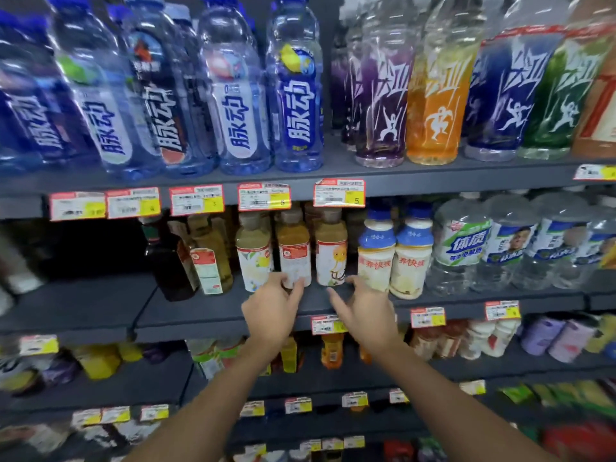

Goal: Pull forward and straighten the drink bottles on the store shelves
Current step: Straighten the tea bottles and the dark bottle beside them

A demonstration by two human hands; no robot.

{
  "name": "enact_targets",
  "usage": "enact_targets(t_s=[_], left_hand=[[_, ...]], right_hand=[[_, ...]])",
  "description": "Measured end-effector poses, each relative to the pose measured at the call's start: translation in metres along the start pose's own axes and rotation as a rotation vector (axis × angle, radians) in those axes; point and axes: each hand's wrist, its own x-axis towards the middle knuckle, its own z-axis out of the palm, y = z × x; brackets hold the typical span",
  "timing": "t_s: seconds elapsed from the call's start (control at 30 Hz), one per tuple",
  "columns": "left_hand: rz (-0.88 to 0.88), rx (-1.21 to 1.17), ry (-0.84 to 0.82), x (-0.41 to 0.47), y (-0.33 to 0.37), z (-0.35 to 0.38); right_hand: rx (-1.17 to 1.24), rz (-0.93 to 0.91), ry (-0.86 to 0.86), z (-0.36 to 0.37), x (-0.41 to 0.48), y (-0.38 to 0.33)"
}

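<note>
Centre frame, middle shelf [213, 311]: pinching the red-label bottle [295, 255] low with left hand [273, 310] fingers; right hand [365, 310] fingers splayed, empty, beside the flower-label bottle [331, 255]. Best dragged low to the shelf lip, label turned front.

1. Bright, even store light falls from above and in front; the clear top-shelf bottles [300, 95] carry white streaks of glare.
2. The middle shelf [216, 308] lies dimmer under the board above it; at its left end a black gap [93, 248] shows no detail.
3. Sharpest are the centre tea bottle [295, 258] and the price tags [340, 193], though their small print stays unreadable.
4. Motion blur smears the left edge and the lower shelves [133, 388], where goods are blots of colour.
5. Wide-angle distortion leans the bottles outward at the top corners and bows the shelf edges.
6. The forearms [213, 395] are evenly lit and soft-edged.
</note>
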Motion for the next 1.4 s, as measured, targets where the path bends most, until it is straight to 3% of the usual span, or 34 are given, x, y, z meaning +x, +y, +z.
enact_targets(t_s=[0.17,0.3,0.5,1.03,1.2,1.4], left_hand=[[-0.016,0.203,-0.077,-0.004,0.008,-0.001],[-0.099,0.184,-0.136,0.002,0.016,0.003],[-0.160,0.158,-0.100,0.012,0.023,0.008],[-0.216,-0.059,-0.072,0.017,0.028,0.020],[-0.072,-0.141,-0.209,0.018,0.004,0.003],[0.029,-0.159,-0.376,0.023,-0.009,-0.023]], right_hand=[[-0.088,0.231,-0.011,0.020,0.006,-0.030],[-0.106,0.313,-0.033,0.026,0.020,-0.042],[-0.055,0.374,-0.012,0.031,0.037,-0.050],[-0.052,0.251,-0.125,0.007,0.024,-0.028],[-0.091,0.227,-0.152,0.000,0.030,-0.026],[-0.252,0.048,-0.155,-0.007,0.026,-0.024]])
